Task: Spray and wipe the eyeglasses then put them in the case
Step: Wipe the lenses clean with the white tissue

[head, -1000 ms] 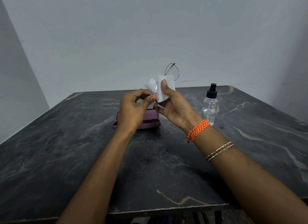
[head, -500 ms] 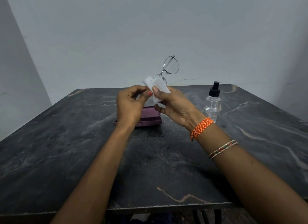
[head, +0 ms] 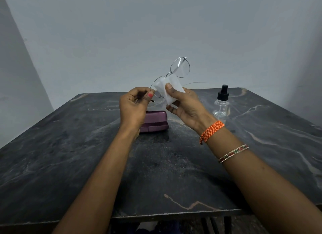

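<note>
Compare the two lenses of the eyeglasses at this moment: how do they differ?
The upper lens is bare and clear against the wall; the lower lens is partly covered by the white cloth pinched in the right hand. The upper lens stands free of both hands; the lower lens has the left hand gripping the frame at its rim. Both share one thin metal frame, held above the table.

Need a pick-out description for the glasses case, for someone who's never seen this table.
Start at the dark marble table. Near its middle, just below and behind the left hand, lies the case: a low, closed, purple hard-shell box. The only other thing standing on the table is a clear spray bottle with a black nozzle, off to the right; the case is opaque, flat and coloured.
</note>
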